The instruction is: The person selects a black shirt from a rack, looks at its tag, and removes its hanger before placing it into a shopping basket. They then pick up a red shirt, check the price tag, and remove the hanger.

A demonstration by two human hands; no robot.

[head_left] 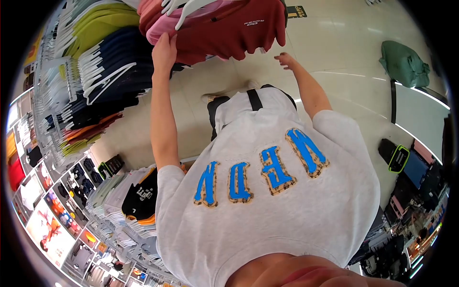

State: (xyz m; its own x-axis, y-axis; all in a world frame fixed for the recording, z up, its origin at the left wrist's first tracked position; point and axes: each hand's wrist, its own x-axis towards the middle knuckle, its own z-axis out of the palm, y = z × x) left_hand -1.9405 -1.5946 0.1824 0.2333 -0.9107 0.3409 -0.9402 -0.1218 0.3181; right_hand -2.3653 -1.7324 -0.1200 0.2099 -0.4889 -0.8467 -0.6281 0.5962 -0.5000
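My left hand (165, 50) pinches the edge of a pink shirt (160, 31) on the clothes rack, close to a white hanger (187, 13). Facing me beside it hangs a dark red shirt (224, 36) with a small white print on its chest. Off the lower right corner of that red shirt, my right hand (285, 60) is in the air with fingers loosely bent and apart, holding nothing. Part of the pink shirt is hidden behind the red one.
Navy shirts (110, 57) and yellow-green shirts (103, 24) hang in rows on the left. A black printed shirt (141, 196) is on a lower-left rack. A green garment or bag (404, 64) sits at the right, near a white-edged panel (420, 107). Pale tiled floor (344, 67) lies between.
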